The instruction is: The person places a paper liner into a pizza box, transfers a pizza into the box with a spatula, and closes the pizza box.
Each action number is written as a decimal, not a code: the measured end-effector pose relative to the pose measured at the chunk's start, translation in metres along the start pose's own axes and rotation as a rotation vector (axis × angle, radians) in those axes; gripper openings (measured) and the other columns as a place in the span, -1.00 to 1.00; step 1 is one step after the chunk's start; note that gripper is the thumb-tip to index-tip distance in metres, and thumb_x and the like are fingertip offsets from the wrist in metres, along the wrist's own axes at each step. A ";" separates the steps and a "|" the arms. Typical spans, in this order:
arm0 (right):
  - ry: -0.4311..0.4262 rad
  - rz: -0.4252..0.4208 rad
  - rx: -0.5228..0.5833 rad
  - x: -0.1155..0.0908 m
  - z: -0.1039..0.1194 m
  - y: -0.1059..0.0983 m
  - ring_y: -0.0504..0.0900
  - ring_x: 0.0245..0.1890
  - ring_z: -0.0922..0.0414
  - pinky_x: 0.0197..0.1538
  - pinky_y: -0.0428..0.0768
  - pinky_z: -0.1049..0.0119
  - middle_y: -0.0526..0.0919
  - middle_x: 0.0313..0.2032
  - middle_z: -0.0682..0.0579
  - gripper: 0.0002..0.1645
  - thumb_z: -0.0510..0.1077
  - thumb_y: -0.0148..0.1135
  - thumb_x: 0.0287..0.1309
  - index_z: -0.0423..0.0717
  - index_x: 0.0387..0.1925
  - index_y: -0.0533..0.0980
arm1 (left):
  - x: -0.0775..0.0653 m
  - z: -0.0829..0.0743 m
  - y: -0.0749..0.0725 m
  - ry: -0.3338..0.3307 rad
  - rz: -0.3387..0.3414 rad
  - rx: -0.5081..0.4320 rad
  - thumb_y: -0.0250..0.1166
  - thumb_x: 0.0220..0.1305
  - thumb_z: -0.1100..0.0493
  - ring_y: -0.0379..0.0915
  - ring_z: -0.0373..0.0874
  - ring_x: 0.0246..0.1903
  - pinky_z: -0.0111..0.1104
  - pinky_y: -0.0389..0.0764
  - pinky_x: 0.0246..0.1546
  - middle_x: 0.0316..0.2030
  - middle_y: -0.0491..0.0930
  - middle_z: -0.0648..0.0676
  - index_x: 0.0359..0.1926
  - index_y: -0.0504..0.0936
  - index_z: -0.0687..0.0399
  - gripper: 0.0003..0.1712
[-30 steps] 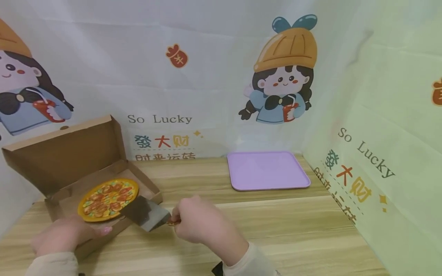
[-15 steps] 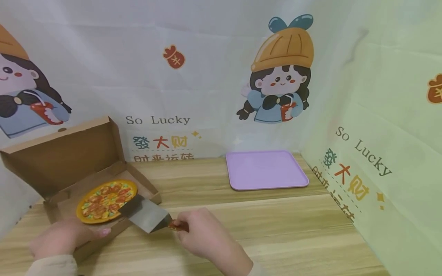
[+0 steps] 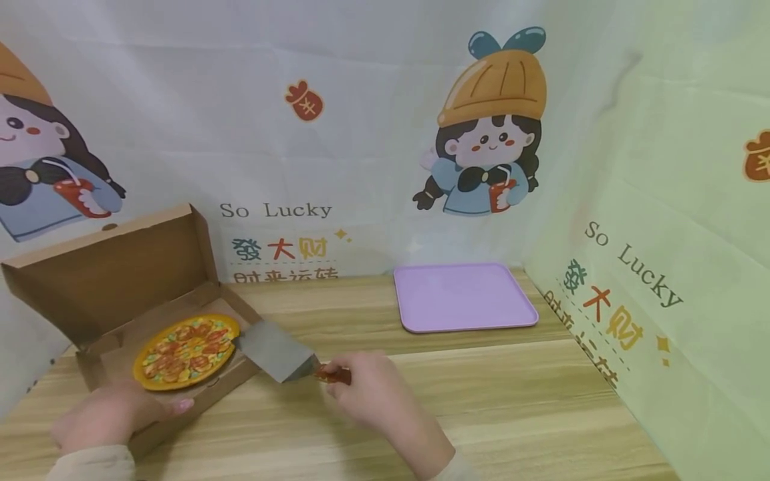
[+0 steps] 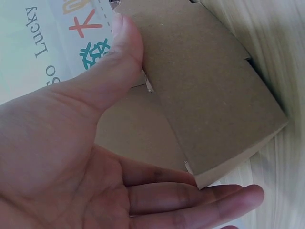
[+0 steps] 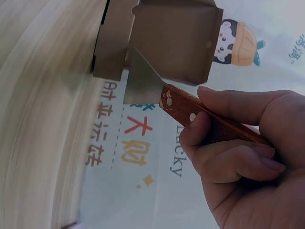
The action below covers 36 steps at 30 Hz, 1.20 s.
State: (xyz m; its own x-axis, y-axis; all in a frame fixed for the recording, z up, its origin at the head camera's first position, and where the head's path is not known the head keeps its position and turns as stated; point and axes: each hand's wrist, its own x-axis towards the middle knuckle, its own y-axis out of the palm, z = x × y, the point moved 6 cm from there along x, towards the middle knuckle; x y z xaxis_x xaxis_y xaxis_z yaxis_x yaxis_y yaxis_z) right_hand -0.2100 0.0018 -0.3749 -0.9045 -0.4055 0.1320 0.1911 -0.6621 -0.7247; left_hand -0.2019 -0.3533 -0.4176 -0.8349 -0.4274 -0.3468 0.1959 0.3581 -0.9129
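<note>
An open cardboard pizza box [image 3: 144,274] stands at the left with its lid raised at the back. In it lies a round toy-like pizza [image 3: 186,354] with a yellow rim. My left hand [image 3: 108,414] rests at the box's front left corner. Its thumb [image 4: 128,40] lies along the front wall's top edge, and its straight fingers [image 4: 190,202] extend by the corner. My right hand [image 3: 379,394] grips the wooden handle [image 5: 224,126] of a metal spatula [image 3: 273,351]. The bare blade slants toward the box, its tip overlapping the pizza's right edge in the head view.
A purple tray [image 3: 463,297] lies at the back of the wood-grain table [image 3: 469,401], right of the middle. White printed cloth [image 3: 361,133] forms the back and right walls around the table.
The spatula first shifts slightly, then moves right and away from the pizza, uncovering more of its right edge. My left hand stays at the box corner.
</note>
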 end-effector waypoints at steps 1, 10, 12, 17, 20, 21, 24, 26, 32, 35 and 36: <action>0.009 -0.013 0.005 0.001 -0.002 -0.003 0.76 -0.15 0.21 -0.04 0.75 0.31 0.86 -0.13 0.05 -0.82 -0.20 0.44 0.30 -0.06 -0.08 0.78 | -0.002 0.000 0.000 -0.028 0.001 0.005 0.46 0.00 -0.62 0.40 0.64 0.23 0.34 0.39 0.33 0.30 0.30 0.79 0.33 0.18 0.83 0.58; 0.102 -0.131 0.099 0.012 -0.033 -0.040 0.81 0.07 -0.07 0.07 0.80 0.07 0.84 0.01 -0.11 -0.76 -0.23 0.41 0.34 -0.13 0.01 0.74 | -0.003 -0.001 0.000 -0.072 -0.008 -0.031 0.49 0.03 -0.58 0.33 0.67 0.28 0.41 0.27 0.36 0.36 0.23 0.78 0.37 0.14 0.83 0.57; 0.133 -0.168 0.113 0.015 -0.044 -0.048 0.82 0.04 -0.06 -0.03 0.81 0.14 0.84 0.01 -0.13 -0.76 -0.22 0.39 0.37 -0.14 0.03 0.73 | -0.003 -0.002 0.002 -0.061 -0.010 -0.042 0.51 0.01 -0.57 0.31 0.69 0.28 0.43 0.24 0.36 0.36 0.22 0.78 0.37 0.13 0.82 0.58; 0.188 -0.290 0.094 0.019 -0.072 -0.066 0.83 -0.10 0.02 -0.22 0.74 0.28 0.85 -0.05 -0.16 -0.78 -0.24 0.38 0.36 -0.14 0.00 0.75 | -0.003 -0.003 0.004 -0.035 -0.014 -0.063 0.53 -0.04 -0.58 0.30 0.71 0.28 0.47 0.22 0.34 0.35 0.21 0.78 0.36 0.14 0.83 0.60; 0.206 -0.346 0.064 0.019 -0.088 -0.074 0.84 -0.13 0.05 -0.23 0.73 0.30 0.86 -0.08 -0.15 -0.79 -0.25 0.39 0.33 -0.15 -0.04 0.76 | -0.003 -0.003 0.003 -0.040 -0.014 -0.040 0.50 -0.02 -0.60 0.31 0.71 0.27 0.45 0.26 0.33 0.35 0.22 0.78 0.35 0.15 0.84 0.60; 0.217 -0.357 0.060 0.019 -0.093 -0.077 0.84 -0.13 0.06 -0.24 0.73 0.31 0.86 -0.08 -0.15 -0.80 -0.24 0.41 0.32 -0.15 -0.05 0.77 | -0.003 -0.003 0.003 -0.046 -0.014 -0.028 0.49 -0.02 -0.61 0.31 0.72 0.27 0.45 0.28 0.33 0.35 0.22 0.79 0.35 0.15 0.84 0.60; 0.257 -0.373 0.030 0.018 -0.107 -0.083 0.79 -0.25 0.12 -0.33 0.66 0.36 0.86 -0.07 -0.17 -0.80 -0.21 0.42 0.32 -0.15 -0.06 0.77 | -0.002 -0.003 0.002 -0.055 -0.009 -0.021 0.48 0.01 -0.59 0.30 0.72 0.28 0.45 0.27 0.37 0.35 0.21 0.79 0.34 0.16 0.85 0.58; 0.290 -0.371 0.016 0.018 -0.115 -0.087 0.71 -0.35 0.14 -0.41 0.58 0.39 0.85 -0.05 -0.20 -0.78 -0.18 0.43 0.33 -0.15 -0.04 0.77 | -0.003 -0.002 0.002 -0.059 -0.006 -0.029 0.49 0.02 -0.57 0.27 0.72 0.30 0.47 0.22 0.40 0.36 0.18 0.80 0.34 0.15 0.85 0.57; 0.328 -0.394 0.008 0.014 -0.131 -0.098 0.68 -0.35 0.14 -0.40 0.54 0.42 0.83 -0.03 -0.26 -0.77 -0.20 0.42 0.31 -0.16 -0.03 0.76 | -0.004 -0.001 0.001 -0.071 0.002 -0.031 0.48 0.03 -0.58 0.27 0.71 0.31 0.45 0.21 0.42 0.37 0.17 0.79 0.35 0.14 0.85 0.57; 0.334 -0.397 0.010 0.011 -0.135 -0.104 0.69 -0.34 0.12 -0.38 0.57 0.40 0.82 -0.02 -0.28 -0.75 -0.20 0.41 0.30 -0.18 -0.02 0.76 | -0.005 0.000 0.001 -0.065 0.000 -0.025 0.47 0.01 -0.60 0.29 0.69 0.31 0.46 0.21 0.41 0.37 0.19 0.77 0.34 0.16 0.84 0.57; 0.335 -0.394 0.011 0.010 -0.136 -0.106 0.69 -0.33 0.11 -0.37 0.58 0.39 0.82 -0.02 -0.28 -0.74 -0.21 0.41 0.31 -0.19 -0.01 0.75 | -0.005 0.000 0.002 -0.061 -0.002 -0.025 0.48 0.00 -0.60 0.29 0.69 0.30 0.47 0.21 0.40 0.37 0.20 0.77 0.34 0.16 0.84 0.57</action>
State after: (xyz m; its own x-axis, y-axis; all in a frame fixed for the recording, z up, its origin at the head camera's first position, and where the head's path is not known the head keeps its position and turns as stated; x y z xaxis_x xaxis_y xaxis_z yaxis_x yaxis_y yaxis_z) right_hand -0.2915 0.1535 -0.3885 -0.9807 0.0992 0.1686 -0.1868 -0.7313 -0.6560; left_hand -0.1975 -0.3507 -0.4174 -0.8024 -0.4774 -0.3580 0.1805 0.3777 -0.9082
